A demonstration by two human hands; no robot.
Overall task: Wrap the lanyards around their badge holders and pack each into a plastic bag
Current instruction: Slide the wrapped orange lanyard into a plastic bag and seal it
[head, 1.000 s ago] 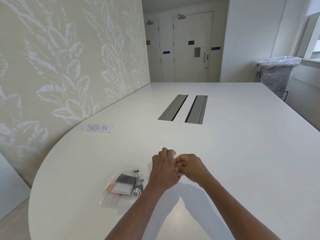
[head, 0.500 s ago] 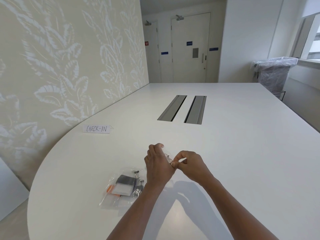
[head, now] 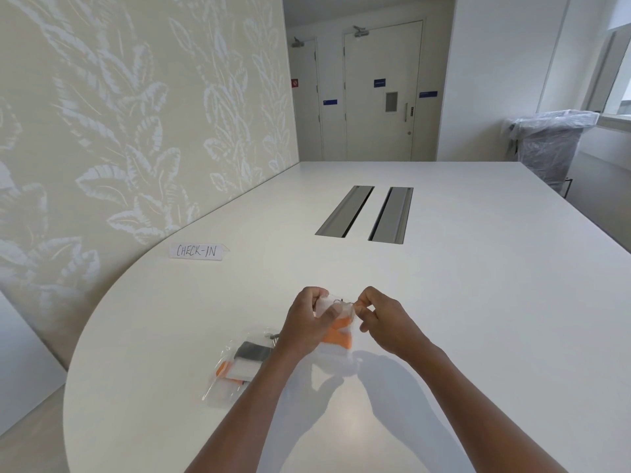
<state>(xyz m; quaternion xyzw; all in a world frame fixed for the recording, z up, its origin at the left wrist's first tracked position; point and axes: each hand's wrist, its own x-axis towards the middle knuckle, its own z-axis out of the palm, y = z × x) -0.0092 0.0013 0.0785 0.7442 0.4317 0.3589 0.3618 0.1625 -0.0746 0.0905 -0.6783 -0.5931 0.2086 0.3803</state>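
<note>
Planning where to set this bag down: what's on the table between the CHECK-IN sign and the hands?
Nothing in the head view: bare white table runs from the CHECK-IN sign to the left hand and right hand.

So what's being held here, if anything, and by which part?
A clear plastic bag with an orange lanyard bundle inside. The left hand grips the bag's upper left side; the right hand pinches its top right corner with the fingers.
</note>
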